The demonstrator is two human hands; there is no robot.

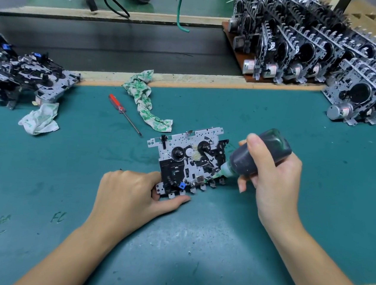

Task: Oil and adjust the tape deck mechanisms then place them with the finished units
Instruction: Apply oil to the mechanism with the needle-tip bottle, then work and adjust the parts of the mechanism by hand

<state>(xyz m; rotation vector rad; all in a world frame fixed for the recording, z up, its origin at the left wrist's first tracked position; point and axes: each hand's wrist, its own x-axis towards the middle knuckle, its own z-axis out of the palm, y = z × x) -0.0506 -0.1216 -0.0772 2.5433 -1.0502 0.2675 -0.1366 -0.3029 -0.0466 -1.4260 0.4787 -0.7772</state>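
A tape deck mechanism (188, 158), a silver plate with black gears and levers, lies flat on the green mat at the centre. My left hand (131, 194) grips its near left corner, thumb along the front edge. My right hand (269, 178) holds a dark green oil bottle (255, 154) tilted down to the left. The bottle's green nozzle tip touches the mechanism's right front part, near the metal tabs.
A stack of tape deck mechanisms (314, 44) fills the back right, partly on a brown board. Another pile of mechanisms (23, 75) lies at the far left. A red-handled screwdriver (124, 112) and two stained cloths (145, 98) (40, 119) lie behind the work. Cables hang at the back.
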